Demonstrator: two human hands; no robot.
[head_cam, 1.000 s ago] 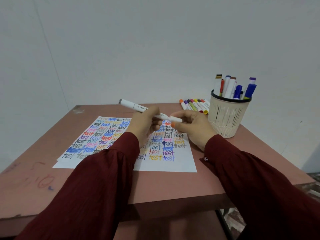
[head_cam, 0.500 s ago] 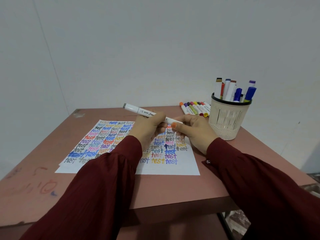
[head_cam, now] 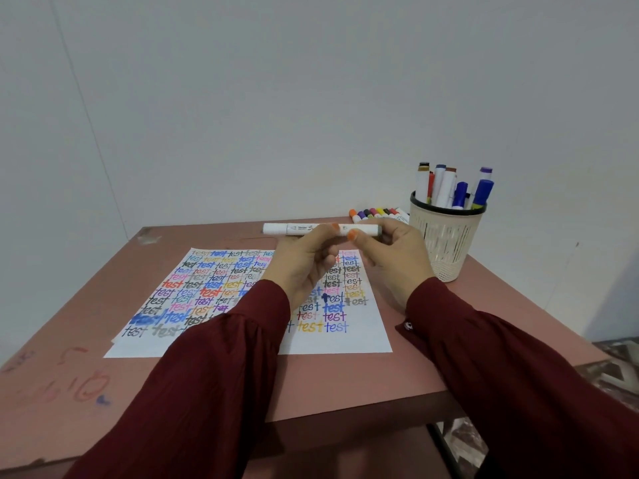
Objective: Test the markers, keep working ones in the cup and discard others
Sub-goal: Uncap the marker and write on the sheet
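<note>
A white marker [head_cam: 294, 229] lies level in the air above the table, held between both hands. My left hand [head_cam: 301, 264] pinches its middle and my right hand [head_cam: 394, 257] pinches its right end, where a grey cap shows. Beneath them lies a white test sheet [head_cam: 214, 288] covered with the word "test" in many colours. A beige mesh cup [head_cam: 446, 236] at the back right holds several markers upright. A row of several coloured markers [head_cam: 375, 213] lies on the table just left of the cup.
The pinkish-brown table [head_cam: 345, 382] has red and blue scribbles at its front left. A plain wall stands right behind it. The table's right edge drops off beside the cup, with patterned floor below.
The marker has swung from a slant to level and risen a little. My right hand has slid out to its right end.
</note>
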